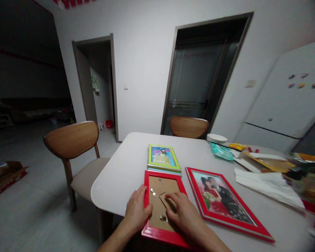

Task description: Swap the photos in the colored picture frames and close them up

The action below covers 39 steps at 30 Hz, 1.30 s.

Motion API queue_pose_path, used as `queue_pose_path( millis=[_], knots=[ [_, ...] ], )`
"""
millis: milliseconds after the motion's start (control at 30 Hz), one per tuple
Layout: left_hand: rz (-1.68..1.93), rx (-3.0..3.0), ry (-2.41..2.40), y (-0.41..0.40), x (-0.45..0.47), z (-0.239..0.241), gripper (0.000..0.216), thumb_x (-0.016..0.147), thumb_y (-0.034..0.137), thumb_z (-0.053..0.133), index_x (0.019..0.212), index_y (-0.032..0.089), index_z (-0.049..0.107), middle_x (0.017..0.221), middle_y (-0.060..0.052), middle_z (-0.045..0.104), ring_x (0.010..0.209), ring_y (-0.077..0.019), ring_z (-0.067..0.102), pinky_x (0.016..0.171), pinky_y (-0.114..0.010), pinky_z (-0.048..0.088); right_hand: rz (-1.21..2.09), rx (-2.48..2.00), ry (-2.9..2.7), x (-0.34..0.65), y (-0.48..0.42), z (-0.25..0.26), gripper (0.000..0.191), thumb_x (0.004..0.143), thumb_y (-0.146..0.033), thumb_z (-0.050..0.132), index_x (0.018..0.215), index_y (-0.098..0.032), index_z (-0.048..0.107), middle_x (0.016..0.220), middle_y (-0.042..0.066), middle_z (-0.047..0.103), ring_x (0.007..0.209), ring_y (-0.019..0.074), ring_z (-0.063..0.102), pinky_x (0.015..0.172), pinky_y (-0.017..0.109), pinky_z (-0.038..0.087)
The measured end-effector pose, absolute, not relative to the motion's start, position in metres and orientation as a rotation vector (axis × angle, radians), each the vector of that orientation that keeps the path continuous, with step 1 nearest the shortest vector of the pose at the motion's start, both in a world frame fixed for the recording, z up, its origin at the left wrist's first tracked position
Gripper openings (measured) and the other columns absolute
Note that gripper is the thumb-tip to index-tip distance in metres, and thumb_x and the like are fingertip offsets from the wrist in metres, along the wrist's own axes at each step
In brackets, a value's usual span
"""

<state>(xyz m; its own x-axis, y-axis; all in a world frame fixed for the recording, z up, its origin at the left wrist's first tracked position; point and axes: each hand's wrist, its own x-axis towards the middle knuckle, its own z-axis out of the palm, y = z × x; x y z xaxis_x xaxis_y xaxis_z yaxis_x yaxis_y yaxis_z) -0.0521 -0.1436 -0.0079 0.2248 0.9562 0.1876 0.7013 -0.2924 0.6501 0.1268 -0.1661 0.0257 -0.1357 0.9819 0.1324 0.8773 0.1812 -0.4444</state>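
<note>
A red picture frame (146, 196) lies face down at the table's near edge, its brown backing board (156, 206) showing. Small metal clips (153, 192) are fixed on the board, and a thin angled line runs near its middle. My left hand (136, 208) grips the frame's left side, thumb on the rim. Over the board is my right hand (183, 213), fingers bent, with thumb and forefinger apart near that line; the part of the board beneath it is hidden. To the right a second red frame (225, 203) lies face up with a photo of people.
Beyond the face-down frame sits a green picture frame (164, 157), apparently stacked on another. White paper (267, 187), a teal packet (222, 151) and a white bowl (216, 138) crowd the table's right side. Wooden chairs (73, 140) stand at the left and far sides.
</note>
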Motion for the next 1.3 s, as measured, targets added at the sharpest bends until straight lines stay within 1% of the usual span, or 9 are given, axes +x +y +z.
queue_pose_path(
  millis=[167, 300, 433, 733, 833, 967, 1100, 1167, 1300],
  knots=[
    [0.981, 1.841, 1.414, -0.142, -0.049, 0.002, 0.051, 0.063, 0.024, 0.055, 0.112, 0.012, 0.048, 0.123, -0.011, 0.044, 0.114, -0.023, 0.037, 0.098, -0.032, 0.023, 0.341, -1.767, -2.0, 0.128, -0.164, 0.037, 0.035, 0.059, -0.018, 0.048, 0.092, -0.017, 0.058, 0.091, 0.007, 0.058, 0.089, 0.0188, 0.05, 0.081, 0.027, 0.036],
    [1.167, 1.541, 1.234, -0.139, -0.042, 0.014, 0.023, 0.066, 0.031, 0.053, 0.083, 0.016, 0.057, 0.089, -0.005, 0.061, 0.086, -0.0198, 0.054, 0.079, -0.029, 0.04, 0.288, -1.696, -1.996, 0.118, -0.169, 0.057, 0.03, 0.062, -0.022, 0.05, 0.09, -0.019, 0.057, 0.09, 0.006, 0.057, 0.089, 0.019, 0.05, 0.08, 0.028, 0.037],
    [1.18, 1.394, 1.196, -0.133, -0.05, 0.021, 0.028, 0.071, 0.044, 0.043, 0.071, 0.016, 0.05, 0.066, 0.0, 0.059, 0.06, -0.0153, 0.056, 0.055, -0.024, 0.044, 0.331, -1.53, -1.998, 0.112, -0.169, 0.065, 0.025, 0.069, -0.029, 0.047, 0.092, -0.021, 0.056, 0.096, 0.006, 0.056, 0.09, 0.0181, 0.05, 0.079, 0.028, 0.039],
    [1.17, 1.299, 1.357, -0.118, -0.135, 0.014, 0.03, 0.065, 0.047, 0.049, 0.066, 0.017, 0.05, 0.054, 0.003, 0.057, 0.051, -0.0156, 0.054, 0.046, -0.022, 0.04, 0.182, -1.998, -1.993, 0.169, -0.154, 0.02, 0.039, 0.072, -0.029, 0.044, 0.107, -0.013, 0.051, 0.1, 0.013, 0.056, 0.09, 0.0221, 0.053, 0.078, 0.03, 0.038],
    [1.107, 1.359, 1.435, -0.112, -0.153, 0.009, 0.028, 0.065, 0.043, 0.049, 0.071, 0.016, 0.053, 0.057, 0.002, 0.059, 0.055, -0.0178, 0.057, 0.049, -0.024, 0.042, 0.145, -2.049, -1.995, 0.171, -0.154, 0.015, 0.037, 0.071, -0.026, 0.043, 0.106, -0.014, 0.049, 0.098, 0.013, 0.056, 0.089, 0.0217, 0.054, 0.075, 0.029, 0.037],
    [1.082, 1.479, 1.607, -0.106, -0.163, 0.008, 0.037, 0.065, 0.035, 0.051, 0.095, 0.013, 0.052, 0.072, -0.004, 0.063, 0.073, -0.0237, 0.059, 0.065, -0.032, 0.044, 0.214, -2.04, -2.015, 0.169, -0.148, 0.018, 0.035, 0.069, -0.019, 0.042, 0.103, -0.015, 0.047, 0.09, 0.011, 0.06, 0.083, 0.0199, 0.057, 0.07, 0.027, 0.037],
    [1.127, 1.641, 1.751, -0.112, -0.151, 0.01, 0.048, 0.063, 0.026, 0.052, 0.109, 0.013, 0.046, 0.105, -0.011, 0.054, 0.104, -0.0269, 0.045, 0.09, -0.039, 0.031, 0.182, -2.109, -1.971, 0.166, -0.144, 0.021, 0.039, 0.069, -0.024, 0.045, 0.108, -0.016, 0.044, 0.092, 0.011, 0.059, 0.082, 0.0215, 0.056, 0.066, 0.028, 0.038],
    [1.132, 1.737, 1.725, -0.122, -0.133, 0.012, 0.047, 0.062, 0.023, 0.053, 0.108, 0.015, 0.047, 0.116, -0.009, 0.047, 0.112, -0.0238, 0.037, 0.097, -0.035, 0.024, 0.107, -2.134, -1.958, 0.162, -0.145, 0.022, 0.034, 0.072, -0.031, 0.043, 0.101, -0.016, 0.05, 0.093, 0.012, 0.057, 0.084, 0.0227, 0.055, 0.065, 0.03, 0.038],
    [0.96, 2.007, 1.496, -0.153, -0.087, 0.016, 0.046, 0.065, 0.02, 0.05, 0.111, 0.016, 0.048, 0.121, -0.009, 0.046, 0.114, -0.0213, 0.036, 0.098, -0.034, 0.026, -0.023, -2.092, -2.01, 0.157, -0.148, 0.022, 0.026, 0.075, -0.032, 0.037, 0.08, -0.017, 0.058, 0.09, 0.011, 0.056, 0.083, 0.0218, 0.053, 0.068, 0.03, 0.037]
  ],
)
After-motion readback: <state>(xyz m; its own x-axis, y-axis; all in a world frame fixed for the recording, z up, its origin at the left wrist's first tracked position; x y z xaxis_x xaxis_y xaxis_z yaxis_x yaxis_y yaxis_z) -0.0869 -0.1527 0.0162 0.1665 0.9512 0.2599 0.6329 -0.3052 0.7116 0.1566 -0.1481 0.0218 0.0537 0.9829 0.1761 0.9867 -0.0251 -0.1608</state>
